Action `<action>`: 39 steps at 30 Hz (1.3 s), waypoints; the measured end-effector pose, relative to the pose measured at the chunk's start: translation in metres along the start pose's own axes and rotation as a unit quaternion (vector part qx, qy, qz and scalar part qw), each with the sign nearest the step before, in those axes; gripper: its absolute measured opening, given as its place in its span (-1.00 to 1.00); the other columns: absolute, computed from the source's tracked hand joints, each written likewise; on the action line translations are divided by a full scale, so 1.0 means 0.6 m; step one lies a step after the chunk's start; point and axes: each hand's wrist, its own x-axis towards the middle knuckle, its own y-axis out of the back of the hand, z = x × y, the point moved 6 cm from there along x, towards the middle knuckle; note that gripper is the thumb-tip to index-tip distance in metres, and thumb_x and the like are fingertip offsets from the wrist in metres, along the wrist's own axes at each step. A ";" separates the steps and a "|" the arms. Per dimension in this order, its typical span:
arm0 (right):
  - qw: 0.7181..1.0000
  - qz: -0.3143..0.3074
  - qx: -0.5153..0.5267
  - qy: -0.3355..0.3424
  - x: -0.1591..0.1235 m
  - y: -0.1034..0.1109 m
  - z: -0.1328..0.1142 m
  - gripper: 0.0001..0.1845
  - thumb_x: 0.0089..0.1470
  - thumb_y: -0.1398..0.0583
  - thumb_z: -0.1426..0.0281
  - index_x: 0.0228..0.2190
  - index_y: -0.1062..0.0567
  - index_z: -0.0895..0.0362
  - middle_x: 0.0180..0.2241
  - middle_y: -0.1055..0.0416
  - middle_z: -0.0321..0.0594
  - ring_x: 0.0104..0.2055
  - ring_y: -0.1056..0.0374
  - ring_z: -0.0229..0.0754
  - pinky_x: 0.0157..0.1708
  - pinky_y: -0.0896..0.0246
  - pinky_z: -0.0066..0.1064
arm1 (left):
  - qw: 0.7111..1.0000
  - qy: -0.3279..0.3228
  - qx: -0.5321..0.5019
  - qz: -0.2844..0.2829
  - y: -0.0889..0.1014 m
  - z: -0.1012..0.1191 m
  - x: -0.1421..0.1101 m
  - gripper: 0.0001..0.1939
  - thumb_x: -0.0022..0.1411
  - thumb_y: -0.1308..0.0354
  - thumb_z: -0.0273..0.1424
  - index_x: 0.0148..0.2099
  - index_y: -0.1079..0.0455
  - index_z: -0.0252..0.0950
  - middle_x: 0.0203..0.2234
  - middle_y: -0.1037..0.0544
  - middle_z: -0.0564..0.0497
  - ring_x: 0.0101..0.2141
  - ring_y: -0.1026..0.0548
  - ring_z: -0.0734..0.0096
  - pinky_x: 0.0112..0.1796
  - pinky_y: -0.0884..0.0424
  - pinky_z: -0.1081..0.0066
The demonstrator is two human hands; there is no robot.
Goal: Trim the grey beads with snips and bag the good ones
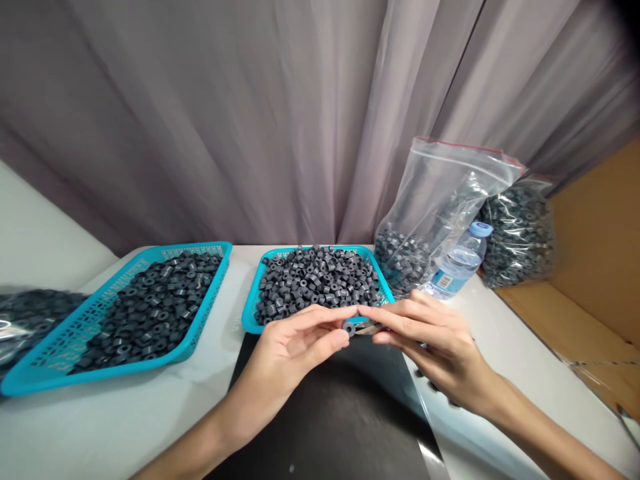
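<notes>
Between the thumb and fingers of my left hand [305,343] is a small dark grey ring-shaped piece [349,328], its round hole facing me. My right hand [433,333] is closed on a thin, light-coloured tool [369,329] whose tip meets the ring; its kind is mostly hidden by the fingers. Both index fingertips touch above the ring. Right behind the hands stands a small turquoise basket [249,319] heaped with similar grey rings [320,280]. Under the hands lies a black mat [330,413].
A larger turquoise basket [197,327] of dark rings stands left, beside a plastic bag [30,320] of dark pieces. At the right are an upright zip bag [410,247], a water bottle [460,263], another full bag [520,233] and a cardboard box [600,247]. A grey curtain [225,120] hangs behind.
</notes>
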 end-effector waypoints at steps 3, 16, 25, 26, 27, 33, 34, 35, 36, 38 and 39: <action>1.000 0.001 -0.011 0.001 0.000 0.000 -0.002 -0.54 0.27 -0.18 0.50 0.18 -0.37 0.09 -0.15 -0.53 -0.22 -0.30 -0.26 -0.26 -0.29 -0.09 -0.34 | 0.999 -0.005 -0.022 0.036 0.006 -0.005 0.000 -0.76 0.19 -0.34 -0.39 -0.08 -0.56 -0.04 -0.21 -0.61 0.16 -0.13 -0.54 0.52 -0.05 -0.43 0.61; 0.999 -0.010 -0.047 0.006 0.000 -0.003 -0.010 -0.53 0.31 -0.15 0.44 0.22 -0.33 0.07 -0.15 -0.55 -0.20 -0.35 -0.21 -0.25 -0.33 -0.08 -0.35 | 0.999 0.015 -0.038 0.013 0.000 0.003 0.000 -0.94 0.19 -0.33 -0.42 -0.24 -0.55 -0.19 -0.31 -0.61 0.10 -0.20 -0.57 0.50 -0.14 -0.44 0.63; 0.998 -0.006 -0.067 0.016 -0.004 -0.002 -0.014 -0.52 0.27 -0.19 0.50 0.20 -0.36 0.12 -0.13 -0.55 -0.21 -0.37 -0.15 -0.26 -0.35 -0.06 -0.36 | 0.997 0.038 -0.058 -0.016 0.001 -0.012 0.003 -0.95 0.22 -0.31 -0.40 -0.23 -0.57 -0.17 -0.30 -0.61 0.11 -0.20 -0.53 0.49 -0.13 -0.38 0.57; 0.997 -0.005 -0.069 0.018 -0.005 -0.002 -0.015 -0.52 0.27 -0.19 0.50 0.20 -0.36 0.12 -0.13 -0.55 -0.21 -0.37 -0.16 -0.26 -0.36 -0.06 -0.36 | 0.997 0.044 -0.061 -0.018 0.001 -0.014 0.003 -0.95 0.22 -0.31 -0.39 -0.23 -0.57 -0.16 -0.31 -0.61 0.11 -0.20 -0.53 0.49 -0.13 -0.37 0.56; 0.997 -0.004 -0.073 0.020 -0.005 -0.003 -0.015 -0.52 0.27 -0.19 0.50 0.20 -0.36 0.12 -0.14 -0.55 -0.21 -0.38 -0.16 -0.27 -0.36 -0.06 -0.36 | 0.996 0.050 -0.064 -0.020 0.000 -0.015 0.003 -0.95 0.22 -0.31 -0.38 -0.24 -0.58 -0.16 -0.31 -0.61 0.11 -0.19 -0.52 0.48 -0.12 -0.37 0.54; 0.995 0.013 -0.093 0.023 -0.006 0.001 -0.021 -0.54 0.27 -0.18 0.50 0.18 -0.38 0.10 -0.18 -0.56 -0.22 -0.40 -0.14 -0.26 -0.40 -0.06 -0.36 | 0.989 0.099 -0.103 -0.032 -0.005 -0.022 -0.001 -0.95 0.21 -0.31 -0.36 -0.25 -0.58 -0.15 -0.31 -0.60 0.11 -0.20 -0.47 0.44 -0.08 -0.30 0.46; 0.995 0.012 -0.095 0.022 -0.006 0.000 -0.021 -0.54 0.27 -0.19 0.51 0.18 -0.39 0.09 -0.18 -0.56 -0.23 -0.41 -0.13 -0.27 -0.40 -0.06 -0.36 | 0.988 0.104 -0.109 -0.036 -0.006 -0.023 -0.002 -0.95 0.21 -0.30 -0.36 -0.25 -0.57 -0.15 -0.31 -0.60 0.11 -0.20 -0.46 0.45 -0.08 -0.29 0.46; 0.995 0.011 -0.097 0.021 -0.006 0.000 -0.021 -0.54 0.27 -0.19 0.51 0.18 -0.39 0.09 -0.18 -0.56 -0.23 -0.41 -0.13 -0.27 -0.40 -0.06 -0.36 | 0.987 0.105 -0.114 -0.038 -0.006 -0.023 -0.003 -0.96 0.22 -0.30 -0.36 -0.25 -0.57 -0.16 -0.31 -0.60 0.11 -0.21 -0.45 0.46 -0.08 -0.28 0.46; 0.995 0.012 -0.099 0.022 -0.006 0.000 -0.022 -0.54 0.27 -0.19 0.50 0.18 -0.38 0.09 -0.18 -0.56 -0.24 -0.41 -0.13 -0.27 -0.40 -0.07 -0.36 | 0.987 0.105 -0.119 -0.039 -0.006 -0.024 -0.003 -0.96 0.22 -0.30 -0.36 -0.25 -0.57 -0.16 -0.31 -0.59 0.10 -0.21 -0.43 0.46 -0.09 -0.27 0.47; 0.994 0.015 -0.103 0.027 -0.006 0.000 -0.022 -0.54 0.27 -0.19 0.49 0.17 -0.39 0.09 -0.19 -0.57 -0.24 -0.41 -0.13 -0.27 -0.40 -0.08 -0.36 | 0.985 0.105 -0.128 -0.041 -0.007 -0.025 -0.005 -0.96 0.22 -0.29 -0.36 -0.25 -0.57 -0.17 -0.33 -0.57 0.09 -0.23 -0.40 0.45 -0.11 -0.26 0.47; 0.994 0.018 -0.106 0.029 -0.006 0.001 -0.023 -0.55 0.26 -0.20 0.49 0.17 -0.39 0.09 -0.19 -0.57 -0.25 -0.41 -0.14 -0.27 -0.40 -0.09 -0.36 | 0.984 0.107 -0.133 -0.042 -0.007 -0.027 -0.005 -0.95 0.22 -0.29 -0.36 -0.26 -0.57 -0.18 -0.34 -0.55 0.09 -0.23 -0.39 0.45 -0.12 -0.25 0.46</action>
